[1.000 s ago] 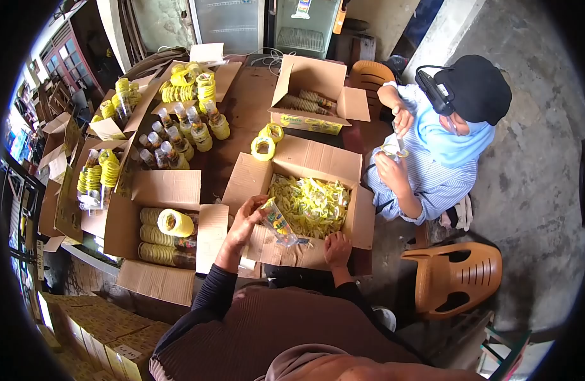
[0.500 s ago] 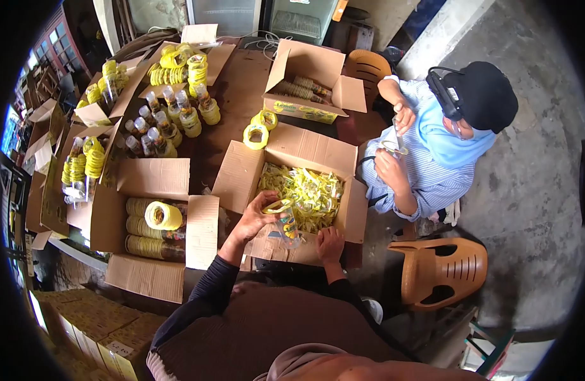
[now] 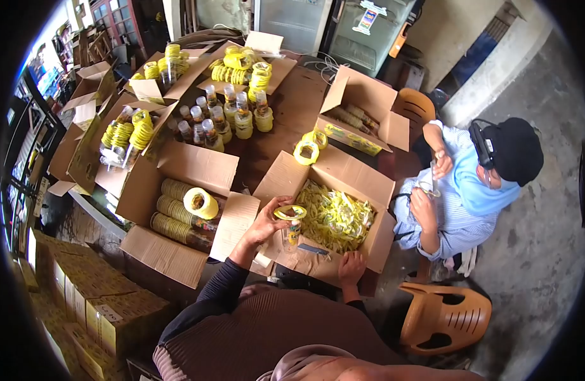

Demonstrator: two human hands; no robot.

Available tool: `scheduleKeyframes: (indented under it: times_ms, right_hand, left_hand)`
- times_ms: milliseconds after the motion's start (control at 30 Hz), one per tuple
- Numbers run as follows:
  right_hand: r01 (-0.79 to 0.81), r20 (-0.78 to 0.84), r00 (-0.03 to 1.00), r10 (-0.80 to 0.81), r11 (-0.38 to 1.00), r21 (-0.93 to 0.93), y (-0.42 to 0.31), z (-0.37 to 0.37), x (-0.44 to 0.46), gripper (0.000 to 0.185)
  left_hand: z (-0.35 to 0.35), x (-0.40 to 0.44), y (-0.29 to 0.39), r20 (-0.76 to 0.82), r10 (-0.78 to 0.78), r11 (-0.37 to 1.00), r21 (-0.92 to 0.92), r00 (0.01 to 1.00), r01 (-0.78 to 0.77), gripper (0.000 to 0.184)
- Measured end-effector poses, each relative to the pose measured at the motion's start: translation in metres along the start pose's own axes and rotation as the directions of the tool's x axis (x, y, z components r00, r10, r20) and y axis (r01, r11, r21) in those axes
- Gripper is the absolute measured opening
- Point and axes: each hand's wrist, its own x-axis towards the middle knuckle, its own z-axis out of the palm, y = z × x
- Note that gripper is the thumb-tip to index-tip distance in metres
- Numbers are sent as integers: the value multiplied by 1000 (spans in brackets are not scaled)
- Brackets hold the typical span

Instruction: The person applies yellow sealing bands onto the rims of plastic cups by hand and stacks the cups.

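My left hand (image 3: 269, 221) grips a clear plastic cup (image 3: 291, 232) with a yellow rim and a coloured print, held upright at the near left corner of an open carton (image 3: 384, 244). Yellow wrapped packets (image 3: 337, 216) fill that carton. On its near edge rests my right hand (image 3: 352, 268), fingers curled; what they hold, if anything, is hidden. A dark flat tool (image 3: 313, 249) lies on the near flap between my hands. Two yellow rings (image 3: 306, 152) sit at the carton's far left corner.
At the left, a carton (image 3: 165, 254) holds stacked cups with a yellow roll (image 3: 200, 202) on top. Several filled cups (image 3: 243, 120) stand beyond it. Another carton (image 3: 362, 95) is at the back. On the right are a co-worker (image 3: 476, 184) and an orange chair (image 3: 445, 317).
The view has shifted, so the scene sits lower and further right. The cup in my left hand has gone from tilted to upright. The dark tool on the flap shows more fully.
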Motion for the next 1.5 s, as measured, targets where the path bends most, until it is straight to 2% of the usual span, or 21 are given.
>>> scheduleKeyframes:
  times_ms: [167,367,400,600,633,700,767,800,867,900,967,1033,1067,1100,1167,1200,1267,1367,1433,1467,1500]
  right_hand:
    - [16,-34,999,-18,998,-53,2,-1,-2,19]
    - [36,-17,999,-36,999,-12,6,-1,6,18]
    - [45,-5,999,-45,999,-23,6,-1,5,18]
    - [39,-41,998,-40,999,-27,5,0,-2,21]
    - [39,-44,998,-40,999,-15,5,2,-2,21]
    - [41,-35,999,-41,999,-3,6,-3,-1,21]
    - [57,89,993,-73,984,168,7,-16,6,25]
    - [57,94,993,-74,984,170,10,-19,9,25]
    - [100,137,978,-156,933,346,16,-26,10,33]
    - [90,144,978,-148,934,346,19,-26,9,33]
    - [-75,280,957,-71,875,478,23,-26,7,35]
    - [-78,252,966,-56,866,494,23,-20,2,35]
    - [-66,213,976,-52,855,514,22,-17,1,35]
    - [-65,211,976,-52,856,512,20,-18,2,35]
    - [-103,240,970,-37,831,546,17,-22,2,27]
    - [-103,240,970,-37,833,544,17,-21,2,27]
    - [-204,247,969,13,605,770,20,-20,4,21]
    - [-210,238,970,41,631,747,16,-49,27,17]
    - [-210,209,976,67,565,798,8,-63,43,16]
    - [-201,192,979,72,533,822,5,-73,52,15]
    - [-190,175,982,76,501,844,0,-84,63,15]
  left_hand:
    - [-1,-8,3,-83,-60,998,-34,995,57,65]
    - [8,-4,-10,-37,-5,1000,3,999,6,63]
    - [10,-6,-6,-29,-30,998,-56,999,28,63]
    - [12,-6,-2,-37,-116,992,-53,993,114,62]
    - [12,-5,-5,-26,-59,998,-14,998,59,62]
    - [12,-6,-3,-32,-80,995,-56,996,78,62]
    - [17,-8,5,-60,-107,980,-174,992,95,60]
    - [15,-8,4,-46,-119,966,-238,992,105,60]
    - [12,-6,3,-28,-141,946,-299,990,126,59]
    - [13,-4,4,5,-136,932,-338,991,130,59]
    - [17,-3,7,45,-141,914,-378,989,147,59]
    - [26,-3,15,50,-109,949,-292,993,119,61]
    - [32,-3,19,34,-114,948,-295,993,119,71]
    - [34,-1,17,36,-112,948,-296,993,118,71]
    - [39,2,10,22,66,998,-21,998,-66,83]
    - [43,4,8,-22,54,998,-26,998,-55,94]
    - [50,5,6,-10,55,998,-19,998,-55,95]
    - [61,7,-1,8,74,996,51,997,-75,91]
    - [71,6,2,105,92,921,370,990,-124,84]
    - [78,6,1,84,122,860,489,989,-147,81]
    - [83,5,0,84,117,857,495,990,-143,81]
